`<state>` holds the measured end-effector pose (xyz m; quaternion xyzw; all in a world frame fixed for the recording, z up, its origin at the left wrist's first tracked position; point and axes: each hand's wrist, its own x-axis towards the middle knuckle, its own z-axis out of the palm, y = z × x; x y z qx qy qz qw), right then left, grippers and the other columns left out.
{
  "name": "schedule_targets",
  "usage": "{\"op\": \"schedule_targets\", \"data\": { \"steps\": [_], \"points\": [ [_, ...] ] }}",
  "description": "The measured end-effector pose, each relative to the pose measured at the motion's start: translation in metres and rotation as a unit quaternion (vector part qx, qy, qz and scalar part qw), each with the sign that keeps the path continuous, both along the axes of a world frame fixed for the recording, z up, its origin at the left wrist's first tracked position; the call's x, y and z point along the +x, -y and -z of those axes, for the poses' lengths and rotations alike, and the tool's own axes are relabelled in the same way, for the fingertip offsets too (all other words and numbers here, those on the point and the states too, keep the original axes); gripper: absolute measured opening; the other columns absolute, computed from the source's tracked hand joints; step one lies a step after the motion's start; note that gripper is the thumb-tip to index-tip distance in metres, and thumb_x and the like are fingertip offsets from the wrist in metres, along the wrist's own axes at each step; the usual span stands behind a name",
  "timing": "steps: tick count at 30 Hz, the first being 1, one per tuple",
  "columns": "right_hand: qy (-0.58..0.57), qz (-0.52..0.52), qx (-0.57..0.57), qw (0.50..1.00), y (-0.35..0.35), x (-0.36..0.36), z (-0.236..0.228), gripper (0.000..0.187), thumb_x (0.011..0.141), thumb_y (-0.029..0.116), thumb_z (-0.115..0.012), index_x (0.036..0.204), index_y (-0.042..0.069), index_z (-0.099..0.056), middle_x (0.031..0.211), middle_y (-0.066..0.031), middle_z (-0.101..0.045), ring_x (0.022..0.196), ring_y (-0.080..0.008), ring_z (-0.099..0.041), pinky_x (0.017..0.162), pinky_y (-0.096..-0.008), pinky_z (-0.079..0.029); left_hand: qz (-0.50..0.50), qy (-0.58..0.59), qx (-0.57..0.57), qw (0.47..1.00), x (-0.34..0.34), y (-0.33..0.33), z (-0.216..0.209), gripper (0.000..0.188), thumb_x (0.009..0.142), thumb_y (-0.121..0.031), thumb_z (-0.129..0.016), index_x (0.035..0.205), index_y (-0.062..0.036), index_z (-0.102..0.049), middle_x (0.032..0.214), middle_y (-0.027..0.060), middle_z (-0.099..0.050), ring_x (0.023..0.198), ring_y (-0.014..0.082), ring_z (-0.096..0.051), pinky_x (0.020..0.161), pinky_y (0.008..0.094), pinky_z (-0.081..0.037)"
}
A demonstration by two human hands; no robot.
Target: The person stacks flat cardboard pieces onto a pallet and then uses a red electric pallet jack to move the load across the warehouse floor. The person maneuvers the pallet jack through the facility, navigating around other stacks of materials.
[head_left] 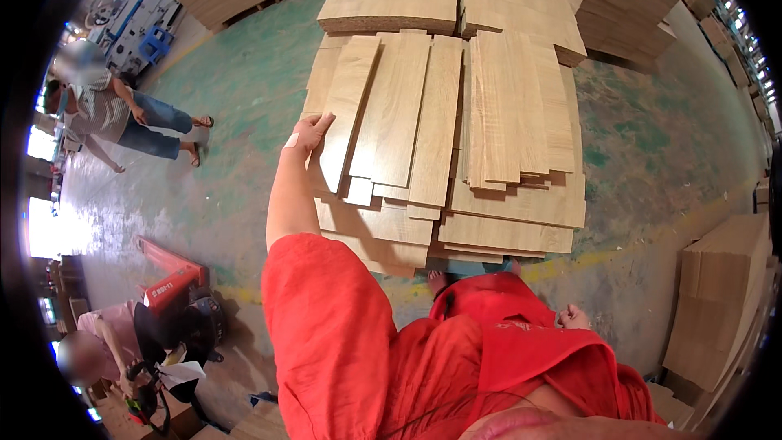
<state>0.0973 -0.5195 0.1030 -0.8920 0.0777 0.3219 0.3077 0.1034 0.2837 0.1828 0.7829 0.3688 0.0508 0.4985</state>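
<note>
Our left hand [306, 134] had its fingers closed on the left edge of a pale board [352, 106], which lay rightward of them atop the stack [509, 232], long axis running away from us; our right hand [575, 318], farther off, hung curled, its grip unclear.

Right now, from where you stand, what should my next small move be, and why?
I'd probably bring the right hand to the near end of the leftmost top board. The left hand is at that board's left edge, its grip partly hidden, while the right is down by the red clothing, away from the boards.
</note>
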Motion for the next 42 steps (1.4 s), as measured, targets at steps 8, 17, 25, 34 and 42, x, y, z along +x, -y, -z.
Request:
{"op": "schedule_targets", "data": {
  "steps": [8, 17, 25, 34, 42],
  "points": [
    [-0.009, -0.057, 0.052, 0.997, -0.007, 0.027, 0.014, 0.015, 0.089, 0.014, -0.058, 0.082, 0.004, -0.049, 0.067, 0.0001, -0.050, 0.062, -0.0086, -0.046, 0.057, -0.0275, -0.041, -0.006, -0.039, 0.332, 0.943, -0.028, 0.071, -0.007, 0.082, 0.073, -0.050, -0.072, 0.135, -0.0042, -0.044, 0.133, 0.0210, -0.047, 0.122, 0.0365, -0.046, 0.101, 0.0409, -0.039],
    [0.062, -0.211, 0.116, 0.969, -0.007, 0.157, 0.009, 0.020, 0.087, 0.014, -0.059, 0.097, -0.002, -0.054, 0.081, -0.0090, -0.059, 0.076, -0.0155, -0.055, 0.070, -0.0301, -0.046, -0.029, -0.097, 0.440, 0.892, -0.012, 0.149, 0.004, 0.066, 0.077, -0.033, -0.070, 0.136, -0.0178, -0.046, 0.140, 0.0183, -0.041, 0.126, 0.0393, -0.039, 0.104, 0.0477, -0.032],
    [0.090, -0.347, 0.060, 0.932, 0.094, 0.277, 0.008, 0.044, 0.085, 0.021, -0.062, 0.120, -0.004, -0.052, 0.106, -0.0208, -0.062, 0.091, -0.0303, -0.062, 0.080, -0.0371, -0.049, -0.086, -0.209, 0.329, 0.917, 0.019, 0.164, 0.004, 0.056, 0.090, -0.033, -0.056, 0.142, -0.0292, -0.037, 0.152, 0.0112, -0.026, 0.138, 0.0351, -0.024, 0.109, 0.0516, -0.024],
    [0.088, -0.238, -0.044, 0.966, 0.186, 0.415, 0.002, 0.048, 0.087, 0.014, -0.060, 0.127, -0.009, -0.047, 0.094, -0.0136, -0.064, 0.081, -0.0184, -0.060, 0.075, -0.0297, -0.049, -0.413, -0.057, 0.299, 0.859, 0.027, 0.225, 0.006, 0.073, 0.092, -0.046, -0.046, 0.145, -0.0003, -0.025, 0.152, 0.0206, -0.020, 0.141, 0.0339, -0.018, 0.114, 0.0421, -0.017],
    [0.048, -0.340, 0.026, 0.939, 0.129, 0.466, 0.050, 0.056, 0.087, 0.015, -0.060, 0.136, -0.005, -0.040, 0.097, -0.0087, -0.060, 0.075, -0.0128, -0.058, 0.062, -0.0275, -0.049, -0.579, 0.320, -0.065, 0.747, 0.071, 0.290, 0.079, 0.084, 0.093, -0.062, -0.034, 0.147, 0.0000, -0.018, 0.154, 0.0126, -0.020, 0.140, 0.0262, -0.022, 0.115, 0.0379, -0.016]
  ]
}}
